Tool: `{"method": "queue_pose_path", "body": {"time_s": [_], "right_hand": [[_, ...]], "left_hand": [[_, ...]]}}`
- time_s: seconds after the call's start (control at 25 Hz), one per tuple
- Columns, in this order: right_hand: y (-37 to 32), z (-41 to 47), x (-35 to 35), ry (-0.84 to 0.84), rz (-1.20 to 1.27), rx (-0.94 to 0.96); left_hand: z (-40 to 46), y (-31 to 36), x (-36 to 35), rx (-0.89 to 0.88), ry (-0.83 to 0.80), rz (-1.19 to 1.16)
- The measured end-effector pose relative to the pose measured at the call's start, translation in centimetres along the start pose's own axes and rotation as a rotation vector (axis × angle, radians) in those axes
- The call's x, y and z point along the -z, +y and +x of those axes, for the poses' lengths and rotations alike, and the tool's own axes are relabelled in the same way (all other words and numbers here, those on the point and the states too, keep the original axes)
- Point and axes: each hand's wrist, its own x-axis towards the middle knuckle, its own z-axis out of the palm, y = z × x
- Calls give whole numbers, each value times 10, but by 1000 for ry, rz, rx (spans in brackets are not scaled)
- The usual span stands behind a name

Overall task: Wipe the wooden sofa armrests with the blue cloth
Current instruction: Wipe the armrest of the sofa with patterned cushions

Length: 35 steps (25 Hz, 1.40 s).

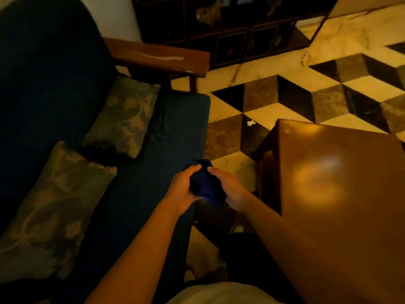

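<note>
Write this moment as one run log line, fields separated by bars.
hands: left hand and right hand both hold blue cloth | cloth: bunched, above seat edge | armrest: not touched yet

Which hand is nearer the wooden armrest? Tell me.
Left, slightly. The left hand grips the blue cloth on the sofa side, below the wooden armrest; the right hand grips it on the table side.

You have only one view, a wide-angle camera on your head. It looks forward and steeply down, close over your two forearms. The sofa seat [153, 150] fills the left side, the wooden table [339, 194] the right, and the tiled floor [285, 99] lies ahead. The armrest [157, 57] sits farther ahead, upper centre.
</note>
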Motion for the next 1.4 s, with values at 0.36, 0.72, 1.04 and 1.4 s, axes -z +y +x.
{"method": "queue_pose_path", "body": {"time_s": [0.36,0.72,1.04,1.4], "right_hand": [[-176,171,108,27,-288,182],[-345,361,57,-92,-736,326],[-467,523,12,-157,-1176,272],[-524,682,-34,-217,-1365,561]], "left_hand": [[164,97,-150,-119,256,323],[311,227,-174,-404,526,466],[441,332,-196,-227,467,411],[576,400,-234,58,705,-141]]}}
